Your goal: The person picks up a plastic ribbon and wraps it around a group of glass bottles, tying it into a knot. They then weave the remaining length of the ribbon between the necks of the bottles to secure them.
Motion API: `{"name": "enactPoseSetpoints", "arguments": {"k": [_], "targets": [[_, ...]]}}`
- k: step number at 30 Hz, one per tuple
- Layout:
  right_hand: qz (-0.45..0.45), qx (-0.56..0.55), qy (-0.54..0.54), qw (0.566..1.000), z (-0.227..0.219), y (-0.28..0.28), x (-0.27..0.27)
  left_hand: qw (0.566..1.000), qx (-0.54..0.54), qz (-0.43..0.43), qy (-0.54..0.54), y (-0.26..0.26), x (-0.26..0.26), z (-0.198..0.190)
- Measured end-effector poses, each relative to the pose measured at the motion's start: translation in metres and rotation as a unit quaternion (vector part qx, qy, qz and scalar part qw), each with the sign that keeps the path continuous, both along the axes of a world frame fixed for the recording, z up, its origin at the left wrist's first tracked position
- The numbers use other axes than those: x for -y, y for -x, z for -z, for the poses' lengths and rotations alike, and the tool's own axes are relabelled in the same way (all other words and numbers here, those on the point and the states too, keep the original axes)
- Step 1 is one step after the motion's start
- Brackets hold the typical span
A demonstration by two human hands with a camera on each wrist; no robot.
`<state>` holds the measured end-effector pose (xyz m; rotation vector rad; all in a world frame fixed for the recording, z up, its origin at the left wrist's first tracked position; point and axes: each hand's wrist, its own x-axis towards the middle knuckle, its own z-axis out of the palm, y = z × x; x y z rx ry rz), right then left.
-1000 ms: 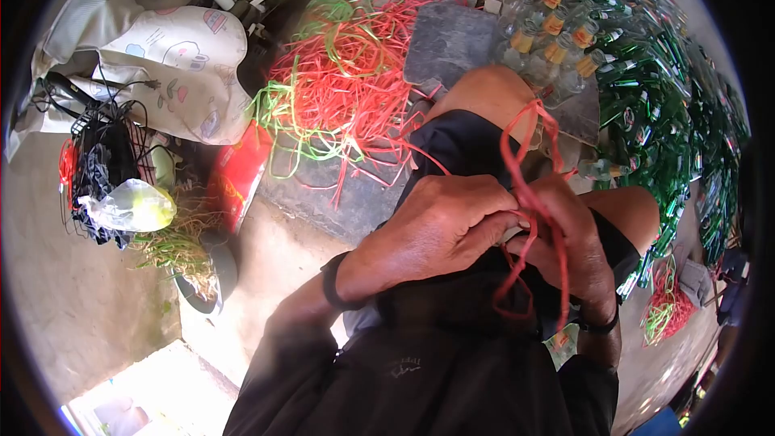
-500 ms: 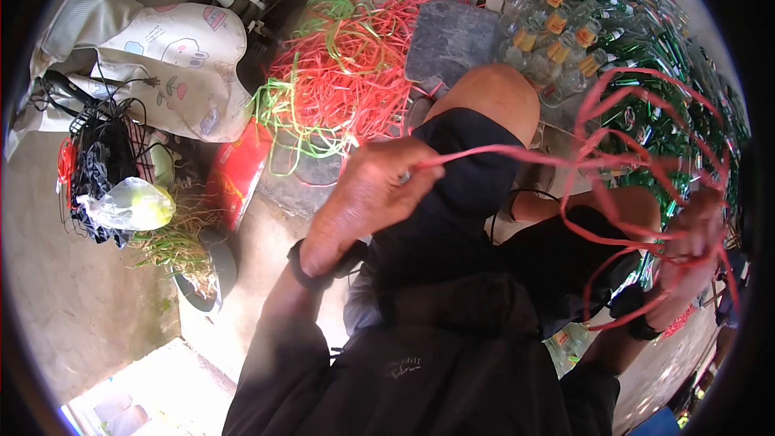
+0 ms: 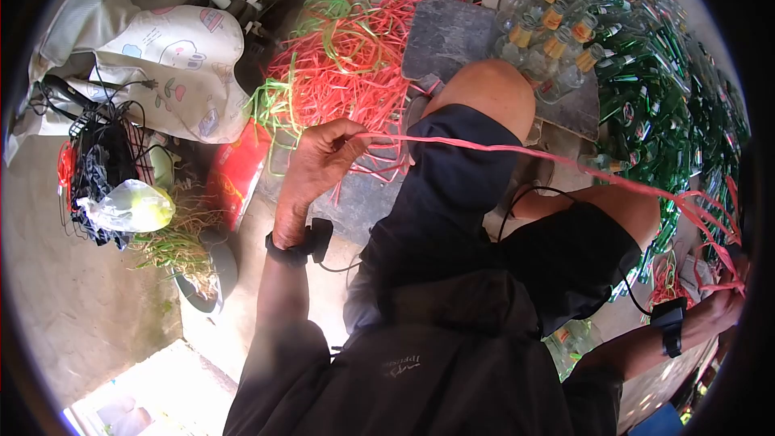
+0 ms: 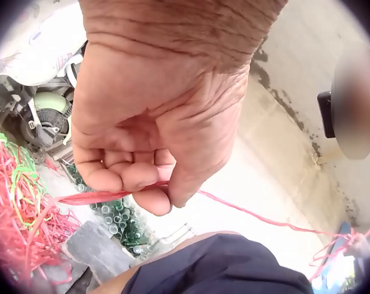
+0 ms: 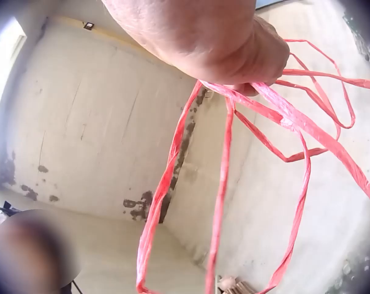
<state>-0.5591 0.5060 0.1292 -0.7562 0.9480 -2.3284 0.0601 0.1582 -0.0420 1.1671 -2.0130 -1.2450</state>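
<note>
A length of red plastic twine (image 3: 500, 148) runs taut across the lap between the two hands. Thumb and fingertips of my left hand (image 3: 319, 163) pinch it near the tangled pile; the left wrist view shows the twine (image 4: 258, 215) passing through that pinch, the other fingers curled. Far out at the right edge, my right hand (image 3: 717, 315) holds several loose loops. In the right wrist view the loops of twine (image 5: 157, 208) hang from under the right hand (image 5: 215, 43), whose fingertips are mostly hidden. A small knot (image 5: 287, 122) shows on one strand.
A heap of red and green twine (image 3: 347, 64) lies ahead beside a dark slab (image 3: 448, 36). Green bottles (image 3: 646, 105) and clear bottles (image 3: 557, 44) crowd the right. At left are a patterned cover (image 3: 182, 44), a black wire basket (image 3: 109, 137) and a red bag (image 3: 242, 169).
Both hands were together over the lap, then moved apart. The left went left and forward, the right far out to the right, drawing the looped twine into a long straight stretch.
</note>
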Motion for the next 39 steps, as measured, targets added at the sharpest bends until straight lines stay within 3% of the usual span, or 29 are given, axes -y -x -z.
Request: {"name": "enactPoseSetpoints", "arguments": {"k": [4,8,11,15,18,20,22,24,26,28,29,31,34,35,36,37,39], "targets": [[0.049,-0.017,-0.01,0.999,-0.004,0.011,-0.014,0.998,-0.064,-0.019,-0.011,-0.003,0.005,0.001],[0.078,-0.033,-0.022,0.996,-0.009,0.016,-0.021,0.999,-0.015,-0.039,-0.025,-0.011,0.009,-0.002],[0.088,-0.051,-0.045,0.994,-0.006,0.008,-0.012,0.993,-0.083,-0.048,-0.062,-0.005,0.004,-0.013],[0.098,-0.088,-0.12,0.984,0.008,-0.039,0.03,1.0,-0.026,0.004,0.005,0.028,-0.023,-0.055],[0.103,-0.146,-0.255,0.95,0.026,-0.122,0.075,0.995,-0.004,0.074,0.06,0.057,-0.039,-0.077],[0.031,-0.203,-0.337,0.919,0.041,-0.18,0.102,0.985,0.005,0.134,0.106,0.077,-0.052,-0.087],[-0.205,-0.08,-0.289,0.932,0.063,-0.216,0.114,0.977,-0.028,0.178,0.112,0.096,-0.064,-0.086],[-0.223,-0.192,-0.178,0.939,0.083,-0.261,0.147,0.969,-0.035,0.213,0.12,0.11,-0.071,-0.086],[-0.052,-0.484,-0.171,0.857,0.082,-0.292,0.168,0.968,-0.033,0.22,0.118,0.12,-0.077,-0.085],[-0.229,-0.473,-0.215,0.823,0.081,-0.298,0.17,0.969,-0.041,0.21,0.122,0.126,-0.081,-0.087],[-0.231,-0.472,-0.212,0.824,0.085,-0.299,0.167,0.97,-0.037,0.207,0.123,0.127,-0.082,-0.085],[-0.359,-0.342,-0.368,0.786,0.095,-0.292,0.155,0.97,-0.077,0.2,0.113,0.125,-0.083,-0.078],[-0.361,-0.393,-0.315,0.785,0.101,-0.274,0.139,0.971,-0.051,0.212,0.099,0.118,-0.081,-0.078],[-0.348,-0.294,-0.277,0.846,0.102,-0.27,0.132,0.971,-0.05,0.211,0.098,0.115,-0.08,-0.079],[-0.341,-0.241,-0.222,0.881,0.108,-0.255,0.124,0.97,-0.039,0.213,0.111,0.113,-0.079,-0.079],[-0.335,-0.19,-0.161,0.908,0.114,-0.24,0.117,0.968,-0.027,0.214,0.124,0.109,-0.078,-0.079],[-0.234,-0.181,-0.134,0.946,0.122,-0.195,0.079,0.974,-0.026,0.184,0.13,0.1,-0.074,-0.07]]}}
